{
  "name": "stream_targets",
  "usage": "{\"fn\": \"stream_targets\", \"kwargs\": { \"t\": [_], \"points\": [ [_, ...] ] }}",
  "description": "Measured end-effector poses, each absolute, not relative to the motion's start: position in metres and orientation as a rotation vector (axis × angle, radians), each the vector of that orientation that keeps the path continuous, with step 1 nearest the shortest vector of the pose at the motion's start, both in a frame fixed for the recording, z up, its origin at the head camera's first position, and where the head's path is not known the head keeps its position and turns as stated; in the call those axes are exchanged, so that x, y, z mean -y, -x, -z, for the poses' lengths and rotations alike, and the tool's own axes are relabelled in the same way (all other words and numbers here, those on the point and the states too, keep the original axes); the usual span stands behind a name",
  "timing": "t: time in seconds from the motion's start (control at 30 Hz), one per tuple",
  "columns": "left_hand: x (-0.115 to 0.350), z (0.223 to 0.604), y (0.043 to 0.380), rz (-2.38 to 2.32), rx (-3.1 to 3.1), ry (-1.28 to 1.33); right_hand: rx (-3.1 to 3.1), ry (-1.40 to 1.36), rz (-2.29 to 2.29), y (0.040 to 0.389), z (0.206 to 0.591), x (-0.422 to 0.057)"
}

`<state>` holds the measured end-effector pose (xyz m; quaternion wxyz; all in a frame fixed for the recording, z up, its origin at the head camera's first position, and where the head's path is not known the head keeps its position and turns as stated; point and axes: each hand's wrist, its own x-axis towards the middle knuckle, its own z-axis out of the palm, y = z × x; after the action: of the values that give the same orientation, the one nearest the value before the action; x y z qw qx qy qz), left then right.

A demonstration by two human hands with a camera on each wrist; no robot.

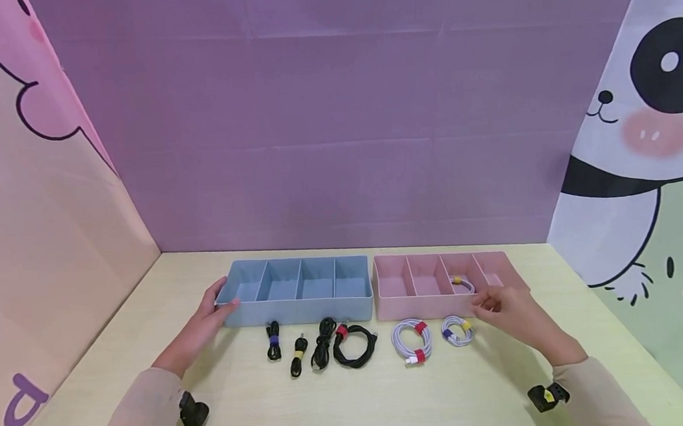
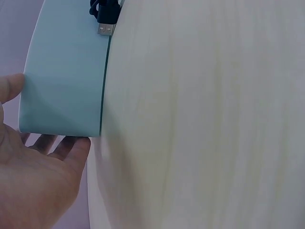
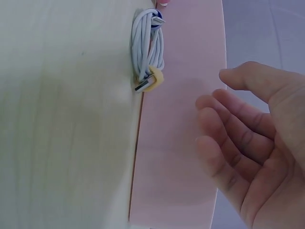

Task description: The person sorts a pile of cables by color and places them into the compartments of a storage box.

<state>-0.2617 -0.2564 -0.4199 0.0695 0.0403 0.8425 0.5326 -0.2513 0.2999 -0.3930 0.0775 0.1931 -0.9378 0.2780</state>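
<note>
My left hand (image 1: 200, 324) grips the left end of a blue divided box (image 1: 298, 311); in the left wrist view its thumb lies on the long front wall and its fingers on the end wall. At the right end of a pink divided box (image 1: 415, 307), my right hand (image 1: 509, 313) hovers by the front wall, fingers loosely curled and holding nothing. A white cable with a yellow tie (image 1: 469, 286) lies in the pink box's third compartment from the left. Close to the right hand, a small coiled white cable (image 3: 143, 43) with purple and yellow ties sits against the pink box.
Before the blue box lie several bundled black cables: one with a purple tie (image 1: 275, 350), one with yellow (image 1: 296, 365), a thicker one (image 1: 322, 348) and a red-tied coil (image 1: 356, 363). A larger white coil (image 1: 397, 345) has red ties. A purple backdrop (image 1: 336, 140) stands behind.
</note>
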Motion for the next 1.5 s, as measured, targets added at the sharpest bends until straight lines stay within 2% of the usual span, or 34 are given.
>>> {"fn": "stream_targets", "kwargs": {
  "t": [1.07,1.5],
  "points": [
    [0.257,0.419,0.259,-1.598,-2.542,-0.139,2.844,-0.775,-0.871,0.254,0.410,-0.295],
    [0.257,0.421,0.260,-1.598,-2.546,-0.140,2.907,-0.726,-0.820,0.256,0.416,-0.286]
  ]
}}
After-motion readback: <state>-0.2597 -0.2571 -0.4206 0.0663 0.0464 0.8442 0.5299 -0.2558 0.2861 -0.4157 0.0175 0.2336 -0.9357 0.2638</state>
